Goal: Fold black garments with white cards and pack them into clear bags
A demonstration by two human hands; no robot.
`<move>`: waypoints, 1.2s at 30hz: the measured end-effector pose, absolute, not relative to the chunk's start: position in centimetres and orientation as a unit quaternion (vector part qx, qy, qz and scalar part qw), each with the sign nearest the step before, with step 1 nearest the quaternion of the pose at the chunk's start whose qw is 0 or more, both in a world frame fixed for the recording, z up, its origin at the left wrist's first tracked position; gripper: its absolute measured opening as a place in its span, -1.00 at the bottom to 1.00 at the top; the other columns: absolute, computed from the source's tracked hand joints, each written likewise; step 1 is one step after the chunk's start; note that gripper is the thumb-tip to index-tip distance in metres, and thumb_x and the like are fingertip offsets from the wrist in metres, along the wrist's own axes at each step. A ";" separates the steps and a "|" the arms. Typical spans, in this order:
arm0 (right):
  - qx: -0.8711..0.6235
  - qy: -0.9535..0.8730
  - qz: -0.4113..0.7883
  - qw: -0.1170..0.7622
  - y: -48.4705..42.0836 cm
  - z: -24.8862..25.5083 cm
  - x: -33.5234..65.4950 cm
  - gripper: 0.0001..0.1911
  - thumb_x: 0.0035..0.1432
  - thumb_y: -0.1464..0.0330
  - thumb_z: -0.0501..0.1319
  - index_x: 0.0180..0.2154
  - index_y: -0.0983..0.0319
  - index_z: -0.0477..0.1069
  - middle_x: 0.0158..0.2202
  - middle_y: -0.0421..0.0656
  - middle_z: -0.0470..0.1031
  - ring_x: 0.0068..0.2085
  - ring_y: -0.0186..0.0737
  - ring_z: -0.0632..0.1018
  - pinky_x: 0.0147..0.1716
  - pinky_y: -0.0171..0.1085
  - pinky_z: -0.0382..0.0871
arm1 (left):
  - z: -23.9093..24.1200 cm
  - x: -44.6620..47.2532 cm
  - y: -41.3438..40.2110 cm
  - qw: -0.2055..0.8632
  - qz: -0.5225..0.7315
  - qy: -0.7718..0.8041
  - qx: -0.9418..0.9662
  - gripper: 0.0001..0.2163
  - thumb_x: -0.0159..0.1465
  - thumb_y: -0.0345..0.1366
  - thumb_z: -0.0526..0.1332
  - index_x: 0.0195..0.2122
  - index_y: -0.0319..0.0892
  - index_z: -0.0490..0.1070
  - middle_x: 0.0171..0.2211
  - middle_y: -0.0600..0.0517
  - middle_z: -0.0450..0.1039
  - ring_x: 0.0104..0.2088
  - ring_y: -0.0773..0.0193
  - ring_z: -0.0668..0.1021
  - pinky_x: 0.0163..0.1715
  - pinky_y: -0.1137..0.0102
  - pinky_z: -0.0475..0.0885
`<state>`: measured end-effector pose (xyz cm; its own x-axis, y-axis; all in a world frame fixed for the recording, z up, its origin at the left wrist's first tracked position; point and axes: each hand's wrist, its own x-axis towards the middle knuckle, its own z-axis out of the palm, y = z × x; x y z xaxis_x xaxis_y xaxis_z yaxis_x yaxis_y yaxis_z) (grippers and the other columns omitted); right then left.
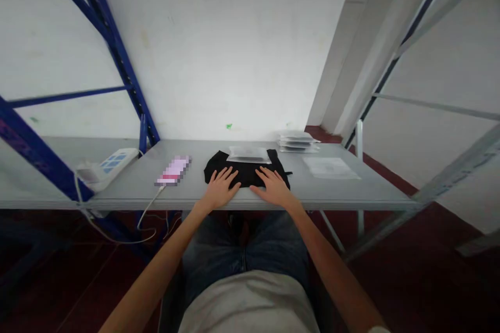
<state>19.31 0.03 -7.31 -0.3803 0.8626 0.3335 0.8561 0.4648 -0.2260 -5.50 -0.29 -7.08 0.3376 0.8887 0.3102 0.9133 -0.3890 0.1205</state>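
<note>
A black cloth item (247, 173) lies spread on the grey table in front of me; its exact kind does not show. My left hand (222, 187) rests flat on its left part with the fingers spread. On its right part lies my right hand (274, 186), palm down, fingers also apart. A clear plastic packet (249, 154) sits on the far middle of the cloth, beyond my fingertips. Its contents are hard to make out. A short black strip sticks out from the cloth's right side.
To the left, a phone (174, 170) with a white cable lies near a white power strip (113, 164). At the back right is a stack of plastic packets (297, 141), with a flat clear bag (330, 167) before it. Blue rack posts (117, 52) rise at the left.
</note>
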 end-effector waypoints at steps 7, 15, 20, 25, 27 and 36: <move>-0.513 -0.813 -0.031 0.274 3.6 -5.3 17.4 -0.28 0.49 0.11 -0.11 0.51 0.32 -0.04 0.47 0.10 0.16 0.47 0.03 0.18 0.45 0.03 0.04 | -7.1 -5.5 -0.4 0.041 -0.169 -0.550 -0.817 -0.47 0.51 0.01 -0.02 0.43 -0.04 0.25 0.46 -0.07 0.17 0.47 -0.03 0.20 0.44 -0.10 0.07; -0.494 -0.851 -0.047 0.173 9.9 -3.9 14.2 -0.38 0.38 0.40 -0.01 0.41 0.44 0.16 0.42 0.17 0.25 0.41 0.01 0.28 0.41 -0.06 0.11 | -7.2 -5.6 -0.1 0.046 -0.160 -0.549 -0.819 -0.46 0.51 0.01 -0.03 0.42 -0.09 0.25 0.47 -0.09 0.15 0.47 -0.04 0.19 0.44 -0.11 0.06; -0.481 -0.862 -0.084 0.133 10.2 -4.4 14.3 -0.32 0.33 0.40 0.09 0.42 0.48 0.10 0.43 0.22 0.20 0.42 0.06 0.25 0.41 -0.03 0.10 | -7.3 -5.6 0.0 0.050 -0.165 -0.547 -0.819 -0.47 0.50 0.00 -0.02 0.41 -0.06 0.26 0.46 -0.08 0.17 0.47 -0.03 0.21 0.43 -0.10 0.07; -0.484 -0.857 -0.137 0.111 10.5 -3.9 14.0 -0.37 0.33 0.47 0.09 0.40 0.37 0.17 0.36 0.15 0.34 0.34 0.05 0.37 0.32 -0.06 0.23 | -7.1 -5.5 -0.2 0.056 -0.163 -0.549 -0.818 -0.48 0.51 -0.01 -0.02 0.41 -0.07 0.27 0.46 -0.09 0.18 0.47 -0.02 0.20 0.44 -0.10 0.08; -0.483 -0.856 -0.145 0.109 10.6 -3.7 13.6 -0.41 0.34 0.53 0.04 0.37 0.35 0.21 0.29 0.17 0.41 0.28 0.06 0.44 0.28 -0.04 0.27 | -7.1 -5.5 -0.2 0.056 -0.161 -0.549 -0.818 -0.48 0.51 -0.01 -0.02 0.41 -0.07 0.28 0.46 -0.09 0.18 0.47 -0.02 0.20 0.44 -0.09 0.08; -0.434 -0.877 -0.194 0.071 10.5 -2.0 15.4 -0.41 0.32 0.63 0.05 0.35 0.32 0.23 0.21 0.15 0.49 0.17 0.03 0.52 0.14 -0.06 0.41 | -7.2 -5.6 0.0 0.058 -0.160 -0.549 -0.818 -0.49 0.50 -0.03 0.00 0.41 -0.06 0.28 0.46 -0.09 0.17 0.47 -0.03 0.21 0.43 -0.11 0.08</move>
